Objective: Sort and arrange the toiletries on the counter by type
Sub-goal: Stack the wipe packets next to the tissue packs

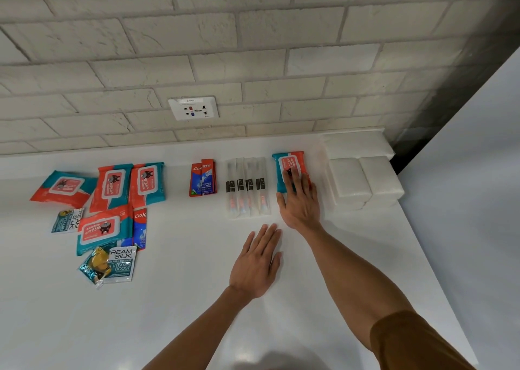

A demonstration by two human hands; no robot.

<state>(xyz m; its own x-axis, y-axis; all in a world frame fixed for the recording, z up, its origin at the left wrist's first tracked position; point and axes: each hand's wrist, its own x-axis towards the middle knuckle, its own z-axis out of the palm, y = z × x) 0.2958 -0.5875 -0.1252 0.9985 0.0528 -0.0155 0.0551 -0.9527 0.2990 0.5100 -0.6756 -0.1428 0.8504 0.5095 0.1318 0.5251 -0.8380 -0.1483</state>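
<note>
The right hand [299, 200] lay open, fingers straight and slightly spread, flat on the lower half of a teal-and-red wipes pack [289, 161] - touching it from above, not curled round it; that pack sat at the back of the white table [197, 299], between a row of wrapped toothbrushes [247, 189] and a stack of white soft packs [365, 181] in the corner. The left hand [257, 262] was open too, palm down, fingers straight and close together, holding nothing; whether it rested on the table or hung just above could not be told. Two toothpaste boxes [203, 179] stood just left of the toothbrushes; well apart to the left lay an unsorted heap - four more wipes packs [112, 186], another toothpaste box [139, 229] partly under one of them, and two Cream Silk sachets [118, 264]; a wall socket [193, 108] sat in the brick wall behind.
</note>
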